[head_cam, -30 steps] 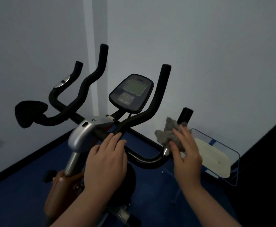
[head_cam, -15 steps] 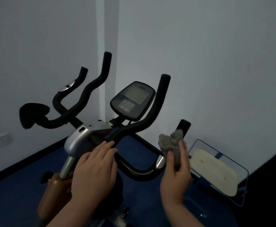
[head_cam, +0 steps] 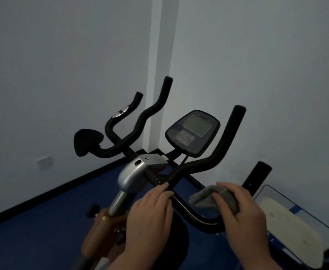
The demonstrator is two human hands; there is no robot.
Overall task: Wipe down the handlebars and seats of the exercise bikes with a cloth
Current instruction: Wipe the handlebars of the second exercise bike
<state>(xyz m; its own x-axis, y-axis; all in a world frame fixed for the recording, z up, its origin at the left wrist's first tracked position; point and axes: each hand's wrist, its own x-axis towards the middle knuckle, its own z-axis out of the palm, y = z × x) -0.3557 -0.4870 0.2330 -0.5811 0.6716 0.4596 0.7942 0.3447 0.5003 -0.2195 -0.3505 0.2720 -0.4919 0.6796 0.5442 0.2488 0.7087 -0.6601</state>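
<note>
Two hands work at the near edge of the view. The left hand (head_cam: 150,213) lies with fingers fairly straight on the black foam-covered handlebar (head_cam: 181,203) near its centre clamp, steadying it rather than gripping. The right hand (head_cam: 243,217) curls round a crumpled grey cloth (head_cam: 216,199) and presses it onto the handlebar's right curved section, where the bar bends up toward its outer grip.

To do this stroke well, I judge the cloth should wrap the bar as fully as it can and slide along the curve under steady pressure, turning the wrist so the underside gets covered too. The left hand's bracing should keep the bar from swinging.

Beyond the hands sit the silver metal clamp housing (head_cam: 134,172) and, higher, the dark oval console with a pale grey screen (head_cam: 193,131). The upright right horn (head_cam: 230,137) and the left horns (head_cam: 152,114) look untouched. At far left a black padded seat (head_cam: 86,142), apparently of another bike, stands against the pale wall. A clear-sided tray with a cream pad (head_cam: 288,227) lies at right on the blue floor.
</note>
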